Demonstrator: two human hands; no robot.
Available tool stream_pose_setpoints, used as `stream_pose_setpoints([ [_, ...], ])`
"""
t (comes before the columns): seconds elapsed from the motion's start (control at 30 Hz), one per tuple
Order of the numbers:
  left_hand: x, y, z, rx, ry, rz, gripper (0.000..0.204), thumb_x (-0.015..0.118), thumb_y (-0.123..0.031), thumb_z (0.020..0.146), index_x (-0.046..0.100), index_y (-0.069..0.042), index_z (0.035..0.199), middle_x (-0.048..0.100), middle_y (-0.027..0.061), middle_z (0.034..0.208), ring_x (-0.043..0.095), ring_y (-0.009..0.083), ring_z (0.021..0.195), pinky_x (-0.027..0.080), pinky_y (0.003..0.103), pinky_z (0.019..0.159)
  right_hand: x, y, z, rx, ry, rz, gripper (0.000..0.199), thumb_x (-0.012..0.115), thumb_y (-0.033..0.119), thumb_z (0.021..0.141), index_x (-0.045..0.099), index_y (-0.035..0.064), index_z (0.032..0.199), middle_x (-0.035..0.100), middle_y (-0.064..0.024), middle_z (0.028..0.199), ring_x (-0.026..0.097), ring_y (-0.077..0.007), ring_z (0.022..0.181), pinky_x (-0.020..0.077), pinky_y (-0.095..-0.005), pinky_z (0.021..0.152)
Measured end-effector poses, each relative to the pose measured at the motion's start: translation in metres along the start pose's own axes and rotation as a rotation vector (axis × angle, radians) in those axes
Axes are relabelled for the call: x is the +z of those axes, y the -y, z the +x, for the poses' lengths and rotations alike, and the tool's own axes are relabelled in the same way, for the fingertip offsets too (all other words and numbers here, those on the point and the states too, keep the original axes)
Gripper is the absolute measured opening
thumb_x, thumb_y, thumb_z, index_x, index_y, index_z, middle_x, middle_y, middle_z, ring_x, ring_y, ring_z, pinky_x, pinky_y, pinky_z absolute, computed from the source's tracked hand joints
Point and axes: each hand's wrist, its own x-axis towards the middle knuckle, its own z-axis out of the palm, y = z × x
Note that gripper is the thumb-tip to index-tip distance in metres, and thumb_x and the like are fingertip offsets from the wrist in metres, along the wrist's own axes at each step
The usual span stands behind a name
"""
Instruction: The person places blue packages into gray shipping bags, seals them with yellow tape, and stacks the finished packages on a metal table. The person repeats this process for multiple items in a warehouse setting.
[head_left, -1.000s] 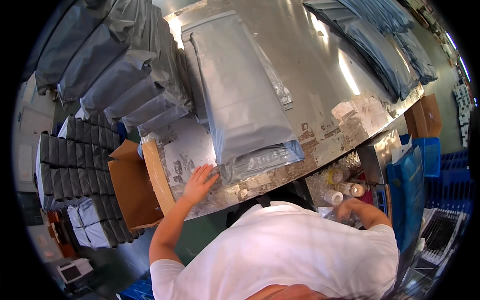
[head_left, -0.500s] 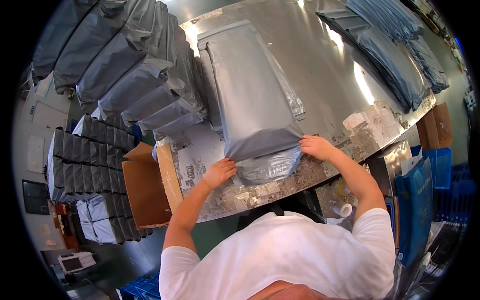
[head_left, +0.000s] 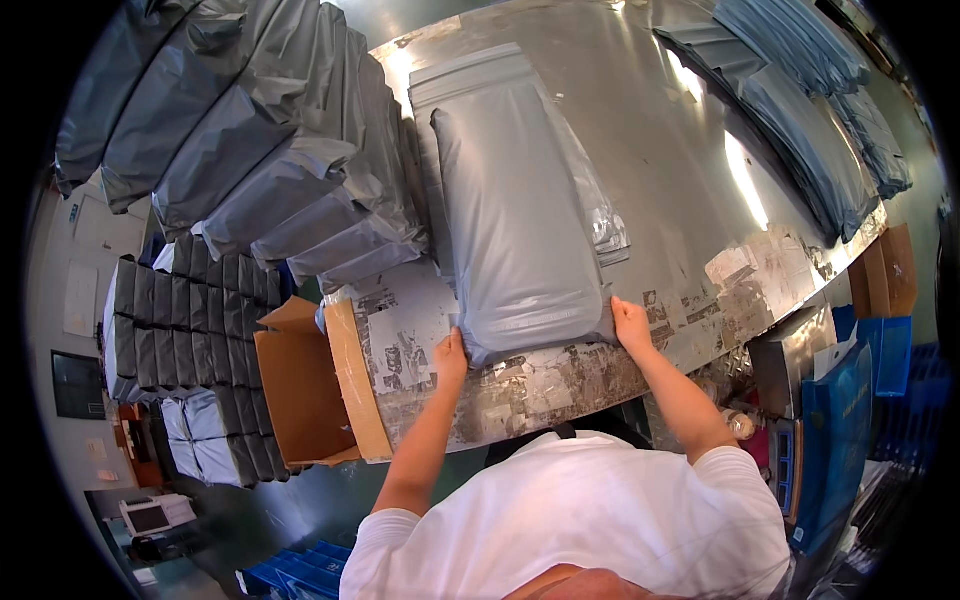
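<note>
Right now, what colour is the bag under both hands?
Plain grey, seen in the head view: the bag.

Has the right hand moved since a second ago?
Yes. The right hand was down past the table edge by the shelf; it has come up onto the table and now presses the near right corner of the grey bag.

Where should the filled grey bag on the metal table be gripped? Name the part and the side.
Grip the grey mailer bag at its near end, one corner per hand, coming from the table's front edge. It lies flat and lengthwise away from the person, so that short end sits closest. The left hand and right hand already rest at those corners.
</note>
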Motion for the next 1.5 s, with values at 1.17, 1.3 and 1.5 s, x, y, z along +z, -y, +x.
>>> stream_pose_setpoints([
  [1.17,-0.119,-0.315,-0.083,0.770,0.337,0.226,0.093,0.063,-0.033,0.071,0.008,-0.008,0.142,0.012,0.0369,0.137,0.013,0.0466,0.130,0.017,0.046,0.104,-0.016,0.156,-0.029,0.138,0.493,1.419,0.071,0.052,0.050,0.070,0.044,0.0008,0.121,0.056,-0.0144,0.112,0.056,-0.0298,0.098,0.0455,-0.0400,0.086],
  [1.3,-0.179,-0.341,-0.102,1.217,0.255,0.189,0.104,0.070,-0.041,0.063,0.010,-0.009,0.141,0.003,0.0350,0.140,0.008,0.0477,0.131,0.015,0.048,0.105,-0.054,0.236,0.000,-0.289,0.343,1.306,0.067,0.050,0.049,0.071,0.048,0.0012,0.118,0.057,-0.0119,0.109,0.056,-0.0258,0.097,0.0455,-0.0382,0.084],
  [1.5,-0.264,-0.420,-0.069,1.821,-0.331,0.257,0.093,0.080,-0.021,0.055,0.034,-0.009,0.135,0.016,0.0331,0.139,0.021,0.0457,0.129,0.027,0.046,0.101,-0.106,0.455,0.024,-0.749,0.679,1.474,0.054,0.043,0.041,0.080,0.052,0.0010,0.115,0.058,-0.0122,0.109,0.056,-0.0246,0.100,0.0444,-0.0370,0.087],
])
